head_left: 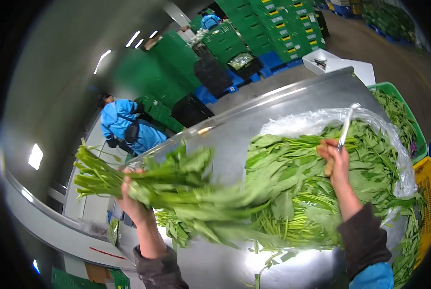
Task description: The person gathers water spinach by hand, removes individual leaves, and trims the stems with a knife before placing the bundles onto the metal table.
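My left hand [132, 197] grips a bunch of leafy greens [177, 185] near its cut stems, which point left; the leaves trail to the right and are blurred. In my right hand [337, 161] is a knife [346, 126], its wooden handle inside my fingers and its blade pointing up and away. That hand is over a large pile of greens [297, 192] lying on clear plastic [405, 154] on the metal table [225, 144]. Loose stems and leaf scraps [272, 260] lie near the table's front edge.
Beyond the table a person in blue [128, 125] stands at the left. Another knife [206, 130] lies by the far edge. A green crate [415, 120] and a yellow crate [427, 192] are at the right. Stacked green crates [278, 29] and a white box [340, 67] are behind.
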{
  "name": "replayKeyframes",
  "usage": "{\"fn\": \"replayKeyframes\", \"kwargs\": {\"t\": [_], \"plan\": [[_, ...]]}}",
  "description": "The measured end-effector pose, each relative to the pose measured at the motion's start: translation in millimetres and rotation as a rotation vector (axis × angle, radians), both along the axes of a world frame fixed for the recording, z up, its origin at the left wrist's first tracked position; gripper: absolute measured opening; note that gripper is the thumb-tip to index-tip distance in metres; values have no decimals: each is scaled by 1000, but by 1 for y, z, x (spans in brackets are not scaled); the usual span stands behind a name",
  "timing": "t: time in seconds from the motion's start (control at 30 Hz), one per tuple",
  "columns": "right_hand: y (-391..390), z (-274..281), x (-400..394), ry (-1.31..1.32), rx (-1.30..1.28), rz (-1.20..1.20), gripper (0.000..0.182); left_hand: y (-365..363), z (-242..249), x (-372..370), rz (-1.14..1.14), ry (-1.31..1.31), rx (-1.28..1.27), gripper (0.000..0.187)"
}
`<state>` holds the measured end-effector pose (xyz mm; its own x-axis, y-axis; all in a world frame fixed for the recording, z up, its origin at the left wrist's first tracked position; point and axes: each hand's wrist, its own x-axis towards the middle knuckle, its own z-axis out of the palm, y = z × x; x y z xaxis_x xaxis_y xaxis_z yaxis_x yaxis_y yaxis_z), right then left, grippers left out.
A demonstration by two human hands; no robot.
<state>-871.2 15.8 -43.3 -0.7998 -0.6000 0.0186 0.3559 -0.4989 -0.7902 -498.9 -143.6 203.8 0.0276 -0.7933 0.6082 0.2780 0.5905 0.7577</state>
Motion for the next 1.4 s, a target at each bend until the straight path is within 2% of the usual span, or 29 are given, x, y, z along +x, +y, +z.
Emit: {"fn": "replayKeyframes", "kwargs": {"t": [0.07, 0.1, 0.13, 0.2, 0.27, 0.33, 0.4, 0.47, 0.53, 0.57, 0.6, 0.67, 0.73, 0.77, 0.8, 0.83, 0.87, 0.9, 0.93, 1.0, 1.03, 1.1, 1.13, 1.2, 1.23, 1.3, 1.33, 1.4], "plan": [[29, 27, 38, 71, -5, 81, 34, 27, 1, 28, -78, -252, -92, 39], [43, 42, 65, 81, 10, 158, 33, 41, 0, 41, -32, -496, -97, 38], [53, 50, 96, 41, -16, 231, 32, 55, -1, 53, 19, -738, -104, 37], [70, 67, 160, -69, -49, 430, 34, 94, -8, 50, 19, -1001, -261, 46], [86, 89, 221, -272, -187, 620, 37, 123, -40, 69, -135, -1134, -9, 55], [104, 74, 271, -440, -127, 634, 38, 159, -51, 69, -232, -1271, -14, 64], [122, 83, 302, -543, -197, 689, 38, 181, -86, 85, -301, -1249, 157, 67], [139, 92, 321, -402, -132, 639, 37, 193, -125, 103, -298, -1092, 216, 65], [154, 106, 339, -575, 59, 603, 10, 204, -131, 114, -299, -1072, 239, 65], [156, 84, 349, -618, -30, 620, 24, 209, -119, 117, -272, -1109, 266, 65], [159, 85, 359, -619, -27, 622, 24, 212, -109, 123, -244, -1152, 290, 65], [158, 91, 376, -651, -8, 624, 33, 209, -88, 134, -222, -1220, 222, 66], [158, 106, 395, -757, -57, 531, 32, 210, -59, 143, -113, -1494, -15, 66], [160, 106, 403, -764, -22, 517, 36, 205, -56, 149, -118, -1513, -182, 70], [161, 108, 409, -767, 15, 502, 40, 202, -56, 153, -132, -1516, -174, 70], [157, 109, 415, -858, -151, 475, 32, 201, -58, 154, -83, -1608, -274, 71], [155, 78, 421, -892, -132, 490, 32, 203, -66, 157, -50, -1695, -370, 73], [158, 46, 423, -716, 72, 448, 32, 202, -86, 162, -29, -1733, -431, 80], [156, 19, 433, -548, 94, 248, 32, 198, -112, 165, -48, -1746, -387, 86], [179, -16, 430, -426, 463, 130, 33, 196, -186, 180, -138, -1720, -312, 99], [196, -22, 426, -344, 536, 149, 29, 195, -224, 188, -172, -1654, -288, 105], [229, -25, 420, -259, 520, 267, 27, 196, -265, 194, -254, -1802, -127, 108], [240, -27, 418, -179, 615, 321, 21, 193, -267, 191, -266, -1728, -151, 110], [255, -30, 417, 42, 846, 355, 23, 197, -260, 193, -301, -1662, -151, 112], [256, -30, 420, 40, 857, 355, 23, 193, -256, 192, -316, -1627, -177, 114], [251, -27, 424, 392, 780, 305, 26, 184, -249, 186, -335, -1602, -215, 116], [246, -22, 429, 394, 786, 307, 26, 182, -252, 185, -338, -1599, -209, 116], [230, -4, 442, 238, 576, 318, 32, 179, -265, 183, -379, -1652, -264, 116]]}}
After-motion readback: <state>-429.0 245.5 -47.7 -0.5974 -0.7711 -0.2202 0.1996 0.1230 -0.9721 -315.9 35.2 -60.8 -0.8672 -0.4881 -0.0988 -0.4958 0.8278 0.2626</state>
